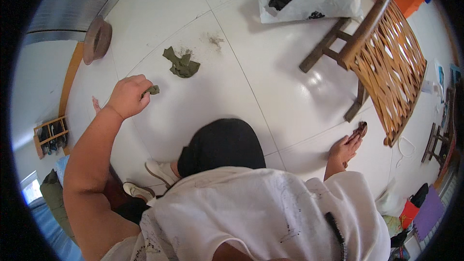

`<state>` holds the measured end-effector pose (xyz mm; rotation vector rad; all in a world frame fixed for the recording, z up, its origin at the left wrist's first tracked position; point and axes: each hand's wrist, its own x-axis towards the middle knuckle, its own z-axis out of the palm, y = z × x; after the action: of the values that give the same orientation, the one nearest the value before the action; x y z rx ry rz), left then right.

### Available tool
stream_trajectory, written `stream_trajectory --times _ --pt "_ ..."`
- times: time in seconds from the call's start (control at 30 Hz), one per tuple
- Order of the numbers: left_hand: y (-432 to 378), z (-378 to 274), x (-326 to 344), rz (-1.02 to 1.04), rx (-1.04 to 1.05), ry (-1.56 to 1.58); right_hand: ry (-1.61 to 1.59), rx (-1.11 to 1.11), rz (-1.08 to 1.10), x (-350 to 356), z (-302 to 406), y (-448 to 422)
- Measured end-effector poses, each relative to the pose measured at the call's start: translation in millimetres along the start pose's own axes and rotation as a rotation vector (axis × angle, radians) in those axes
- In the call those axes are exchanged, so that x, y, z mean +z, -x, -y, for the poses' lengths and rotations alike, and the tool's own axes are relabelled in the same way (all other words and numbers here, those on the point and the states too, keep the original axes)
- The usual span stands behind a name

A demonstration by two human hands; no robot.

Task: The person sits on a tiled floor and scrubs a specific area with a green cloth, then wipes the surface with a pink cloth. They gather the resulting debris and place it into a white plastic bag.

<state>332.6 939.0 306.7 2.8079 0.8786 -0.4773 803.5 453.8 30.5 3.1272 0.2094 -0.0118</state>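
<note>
My left hand (131,95) is curled over the floor, holding a small crumpled olive-green piece (154,90) that sticks out past the thumb. A larger crumpled piece (183,64) of the same green lies on the tiles just beyond it; whether it is cloth or leaf is unclear. Loose dark dirt (214,40) is scattered beside that piece. Out to the right, my right hand (344,149) grips a crumpled reddish-brown piece (361,128), perhaps cloth, partly hidden under the fingers.
A wooden stool (393,69) with a woven strip seat stands at the right. Behind it sits a white plastic bag (326,0) with dark contents. A brownish basin (98,40) is at the far left. Bags and a purple mat (429,212) lie at lower right on the tiled floor (268,79).
</note>
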Motion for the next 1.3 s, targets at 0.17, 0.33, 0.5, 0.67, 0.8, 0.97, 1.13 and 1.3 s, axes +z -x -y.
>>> stream_trajectory --times 0.17,0.33,0.5,0.67,0.8,0.97,1.13,1.3 --pt "52.2 -24.0 86.8 0.004 -0.088 0.176 -0.058 -0.027 -0.064 -0.7 6.1 -0.6" --pt "121.2 -35.6 199.0 0.150 -0.136 0.159 -0.073 -0.062 -0.109 12.2 -5.8 -0.4" --pt "197.0 -31.3 256.6 0.155 -0.336 0.245 -0.033 -0.070 -0.031 2.6 5.5 2.8" --pt "218.6 -44.4 254.1 -0.062 -0.470 0.424 -0.029 -0.015 0.007 22.8 -6.6 -12.6" --pt "236.2 -46.9 280.0 -0.247 -0.516 0.420 -0.057 -0.274 -0.011 41.4 15.9 42.0" --pt "237.2 -36.7 276.6 -0.301 -0.438 0.463 -0.108 -0.635 0.089 31.3 62.8 161.0" --pt "238.4 12.5 287.6 -0.308 -0.275 0.409 -0.235 -0.794 0.050 6.4 113.3 177.4" --pt "234.0 16.8 295.5 -0.330 -0.247 0.416 -0.591 -1.085 0.080 -79.4 246.8 185.4"
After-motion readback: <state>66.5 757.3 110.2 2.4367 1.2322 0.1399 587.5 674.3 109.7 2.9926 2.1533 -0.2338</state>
